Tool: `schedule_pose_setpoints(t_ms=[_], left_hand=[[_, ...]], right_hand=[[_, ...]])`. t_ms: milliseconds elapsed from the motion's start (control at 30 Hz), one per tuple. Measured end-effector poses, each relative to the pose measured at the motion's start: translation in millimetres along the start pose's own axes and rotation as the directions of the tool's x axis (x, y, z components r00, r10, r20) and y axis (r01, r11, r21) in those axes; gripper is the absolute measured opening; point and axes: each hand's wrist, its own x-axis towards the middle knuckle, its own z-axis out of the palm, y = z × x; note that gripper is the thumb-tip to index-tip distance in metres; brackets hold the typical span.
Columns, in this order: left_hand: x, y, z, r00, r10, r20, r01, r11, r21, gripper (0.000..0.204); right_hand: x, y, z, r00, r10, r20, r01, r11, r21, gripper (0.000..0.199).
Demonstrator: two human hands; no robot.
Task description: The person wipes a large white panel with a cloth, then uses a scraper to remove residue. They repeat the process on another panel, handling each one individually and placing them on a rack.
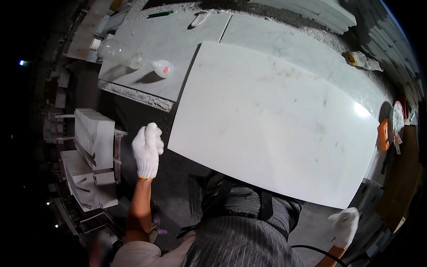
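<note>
A large white marble slab (pixel 271 120) with faint grey specks lies before me, overlapping stone slabs beneath it. My left hand (pixel 148 144), in a white knitted glove, hovers just off the slab's left edge. Its fingers are curled in, and nothing shows in them. At the slab's near right corner is my right hand (pixel 346 227), also gloved, with the thumb apart from the other fingers and nothing visible in it. Whether it touches the corner I cannot tell. Beyond my left hand, a clear plastic bottle (pixel 118 53) and a small white squeeze bottle (pixel 162 69) lie on a grey-white slab (pixel 153 38).
A green stick-like tool (pixel 160 14) and a pale object (pixel 200 18) lie at the far edge. A crumpled glove (pixel 364 61) is at the far right, above an orange tool (pixel 383 134). White blocks (pixel 94 138) stand stacked at left. A black cable (pixel 316 248) runs near my right arm.
</note>
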Motion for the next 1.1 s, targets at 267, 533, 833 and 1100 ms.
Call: schedule_pose_setpoints(t_ms=[267, 533, 833, 1100], left_hand=[[-7.2, -3.7, 14.5, 0.942, 0.241, 0.234, -0.333, 0.761, 0.556, 0.042], [0.5, -7.2, 24.6, 0.952, 0.186, 0.241, -0.286, 0.819, 0.498, 0.057], [13.8, -26.8, 40.6, 0.972, -0.02, 0.232, -0.046, 0.96, 0.276, 0.057], [18.1, -23.8, 46.4, 0.981, 0.025, 0.192, -0.077, 0.96, 0.27, 0.053]], right_hand=[[17.3, 31.6, -5.0, 0.773, 0.334, -0.54, -0.099, 0.904, 0.417, 0.05], [25.2, 68.9, 5.7, 0.794, 0.309, -0.524, -0.33, 0.942, 0.056, 0.052], [47.4, 85.3, 1.6, 0.893, 0.238, -0.381, -0.279, 0.959, -0.055, 0.044], [56.6, 92.5, 11.8, 0.891, 0.192, -0.411, -0.186, 0.981, 0.057, 0.043]])
